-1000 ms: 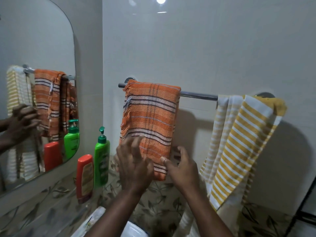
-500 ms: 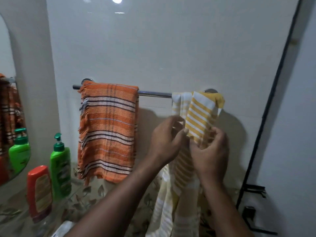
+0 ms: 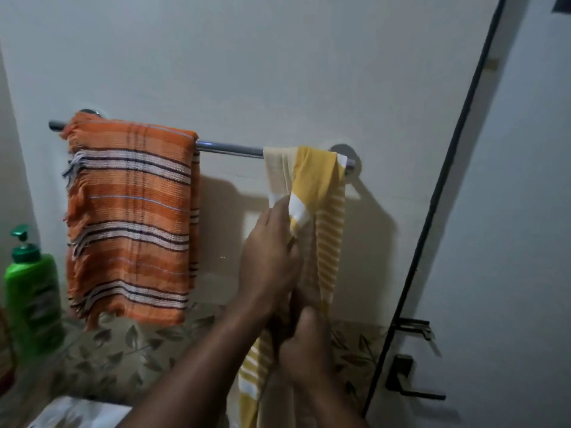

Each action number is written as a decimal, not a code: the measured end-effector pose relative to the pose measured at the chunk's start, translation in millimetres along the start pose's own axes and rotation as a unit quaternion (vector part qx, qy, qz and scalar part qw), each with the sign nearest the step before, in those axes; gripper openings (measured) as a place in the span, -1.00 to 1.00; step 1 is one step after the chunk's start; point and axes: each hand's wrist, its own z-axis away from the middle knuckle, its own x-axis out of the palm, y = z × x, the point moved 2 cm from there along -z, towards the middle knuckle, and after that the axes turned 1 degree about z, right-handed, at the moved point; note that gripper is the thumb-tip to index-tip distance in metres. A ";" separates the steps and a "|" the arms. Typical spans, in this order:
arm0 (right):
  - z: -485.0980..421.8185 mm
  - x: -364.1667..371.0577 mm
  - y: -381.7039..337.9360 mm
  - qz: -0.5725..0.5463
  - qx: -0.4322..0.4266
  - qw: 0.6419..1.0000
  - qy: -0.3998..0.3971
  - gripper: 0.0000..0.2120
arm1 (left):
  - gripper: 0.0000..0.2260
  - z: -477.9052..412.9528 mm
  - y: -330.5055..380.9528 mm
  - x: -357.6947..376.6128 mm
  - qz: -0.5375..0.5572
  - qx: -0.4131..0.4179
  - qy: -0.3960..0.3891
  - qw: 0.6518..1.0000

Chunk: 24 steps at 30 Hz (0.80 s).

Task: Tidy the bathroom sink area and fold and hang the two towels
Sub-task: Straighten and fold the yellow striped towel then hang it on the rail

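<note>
Left hand [image 3: 272,257], right hand [image 3: 306,347] grip yellow towel [image 3: 315,174] on rail [image 3: 228,148].

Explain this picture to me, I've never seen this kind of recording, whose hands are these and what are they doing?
There is no machine here. A person wears a camera on the head, so you look down at their own two hands. Over the rail on the wall hang an orange towel, folded, and a bunched yellow towel. The left hand holds the yellow towel higher up; the right hand grips it lower down. A green pump bottle stands at the left.
</note>
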 end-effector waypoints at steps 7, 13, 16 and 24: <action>-43.6 -26.2 -6.2 -0.313 -0.026 0.949 0.016 -0.44 | -0.61 63.3 -37.4 -18.3 -0.166 0.099 -0.025 0.981; -83.7 -15.2 -11.9 -0.320 0.009 0.946 -0.053 -0.54 | -0.71 154.5 -65.7 3.5 -0.229 -0.045 -0.240 0.942; -61.7 1.8 27.2 -0.297 0.026 0.947 -0.118 -0.85 | -0.66 190.1 -67.1 -2.2 -0.239 -0.208 -0.265 0.911; 124.8 0.0 123.8 -0.212 0.058 0.897 -0.384 -0.83 | -0.41 278.1 -1.9 -25.2 0.036 -0.410 0.024 0.911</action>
